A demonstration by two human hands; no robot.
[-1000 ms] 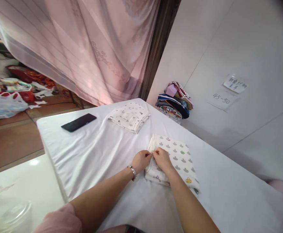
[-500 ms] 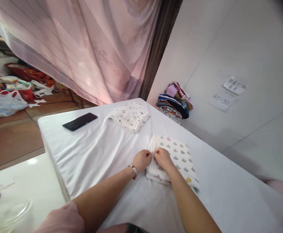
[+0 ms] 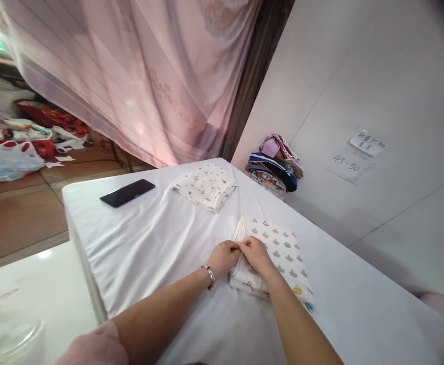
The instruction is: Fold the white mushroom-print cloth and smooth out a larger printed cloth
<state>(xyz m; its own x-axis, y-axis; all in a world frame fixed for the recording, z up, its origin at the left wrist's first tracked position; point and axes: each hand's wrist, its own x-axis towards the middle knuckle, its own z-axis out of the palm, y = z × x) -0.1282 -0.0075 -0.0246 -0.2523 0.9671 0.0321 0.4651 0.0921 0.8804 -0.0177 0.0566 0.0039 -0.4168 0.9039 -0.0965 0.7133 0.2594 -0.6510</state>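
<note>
A folded white cloth [image 3: 282, 253] with grey mushroom-like shapes and a few coloured ones lies on the white-covered table. My left hand [image 3: 224, 257], with a bracelet at the wrist, pinches the gathered left edge of this cloth. Right beside it, my right hand [image 3: 255, 253] is closed on the same edge, fingertips nearly meeting those of the left. What exactly lies between the fingertips is partly hidden by the hands. Farther back rests a second folded white cloth [image 3: 205, 186] with small dark prints, apart from both hands.
A black phone [image 3: 128, 193] lies near the table's far left edge. Behind the table, a stack of folded clothes [image 3: 273, 165] stands against the white wall, which bears paper notes [image 3: 346, 165]. A pink curtain [image 3: 141, 76] hangs at the back. Bags [image 3: 10, 161] sit on the floor.
My hands have come closer together along the cloth's left edge, their fingertips now almost touching. The view has shifted slightly; both cloths and the phone stay in place.
</note>
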